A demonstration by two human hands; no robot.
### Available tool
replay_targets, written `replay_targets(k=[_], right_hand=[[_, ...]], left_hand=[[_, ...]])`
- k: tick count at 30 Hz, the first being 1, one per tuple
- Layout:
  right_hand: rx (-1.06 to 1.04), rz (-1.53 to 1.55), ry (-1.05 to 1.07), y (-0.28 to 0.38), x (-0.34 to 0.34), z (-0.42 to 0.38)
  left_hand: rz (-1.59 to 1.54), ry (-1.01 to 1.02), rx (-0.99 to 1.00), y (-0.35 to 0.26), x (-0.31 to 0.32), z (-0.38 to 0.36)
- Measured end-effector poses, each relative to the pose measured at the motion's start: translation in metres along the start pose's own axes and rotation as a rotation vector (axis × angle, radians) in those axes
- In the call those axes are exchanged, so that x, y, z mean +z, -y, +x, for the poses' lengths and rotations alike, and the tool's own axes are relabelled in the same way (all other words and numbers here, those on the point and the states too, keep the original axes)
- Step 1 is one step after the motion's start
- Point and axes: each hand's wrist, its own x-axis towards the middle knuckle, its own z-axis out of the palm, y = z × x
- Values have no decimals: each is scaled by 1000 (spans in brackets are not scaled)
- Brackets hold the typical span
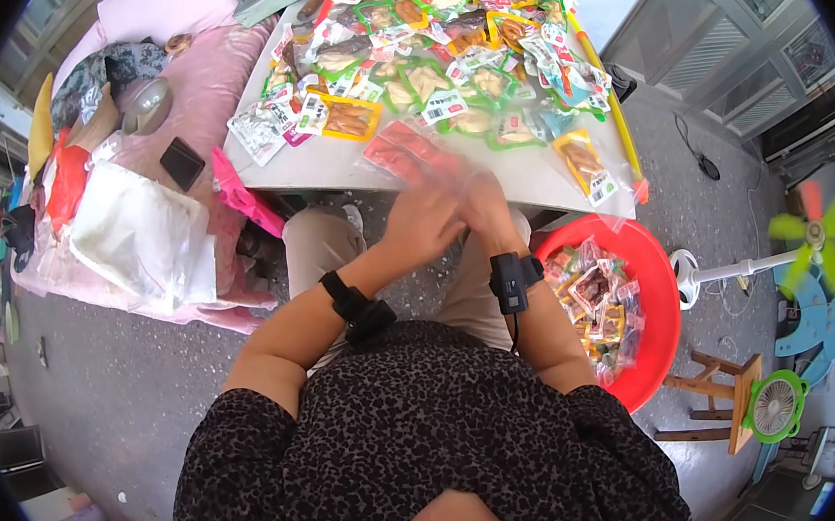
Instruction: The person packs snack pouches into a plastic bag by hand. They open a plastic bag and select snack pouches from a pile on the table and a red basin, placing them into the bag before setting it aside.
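Note:
My left hand (424, 222) and my right hand (486, 206) meet at the front edge of the white table (328, 169). Their fingers are curled and partly blurred by motion. Both seem closed on the near end of a clear plastic bag (439, 170) with red packets (412, 150) in it, which lies toward the table top. Just beyond lie green-edged snack packets (425, 81) and a yellow-edged packet (338, 115). To the right of my right hand, another yellow-edged packet (583, 164) lies in a clear bag at the table corner.
A red tub (655, 308) full of bagged packets stands on the floor at my right. Farther right are a green-bladed fan (815, 234), a wooden stool (743, 400) and a small green fan (776, 404). A pink-covered bed (210, 90) with a white bag (138, 227) is at left.

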Motion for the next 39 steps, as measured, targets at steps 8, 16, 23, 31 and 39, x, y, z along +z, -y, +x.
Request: replay_targets(k=[8,16,23,31,39], right_hand=[[-336,-455,46,-18,-29,-6],[-23,-54,-440,37,-26,-37],[-445,-639,-114,93,-12,-51],[-155,-822,276,117,31,-69],[-185,-897,454,109,49,-89]], left_hand=[[200,-42,170,27,8,-4],[-34,-32,189,36,-14,26],[-474,-98,-181,27,-74,56],[-998,-13,-493,4,-85,28],[-1153,50,-571,3,-86,-11]])
